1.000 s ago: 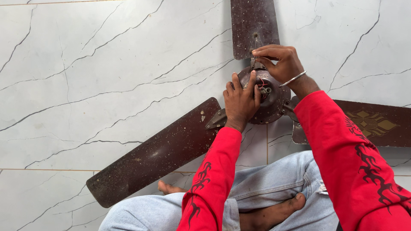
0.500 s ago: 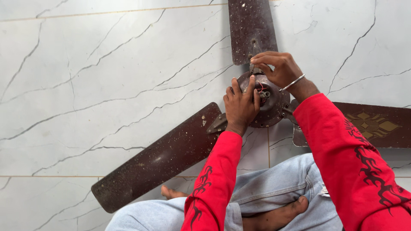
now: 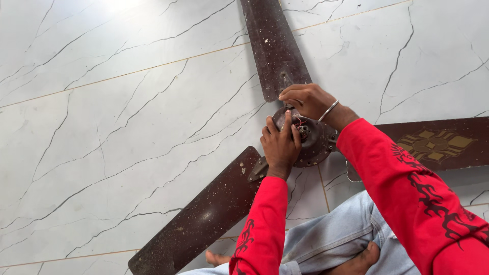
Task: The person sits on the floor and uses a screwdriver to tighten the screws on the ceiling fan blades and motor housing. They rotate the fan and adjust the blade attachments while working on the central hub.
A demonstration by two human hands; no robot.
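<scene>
Fan motor under unmoved hands

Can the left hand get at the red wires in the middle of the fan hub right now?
Probably yes. The left hand already rests on the hub, fingertips right beside the red wires. Nothing covers them; the right hand sits at the hub's far edge, leaving the centre open.

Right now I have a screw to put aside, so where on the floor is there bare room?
The widest free patch is the marble floor left of the upper blade and above the lower-left blade. Another lies between the upper blade and the right blade. It is crowded at the motor hub, where the left hand and right hand work.
</scene>
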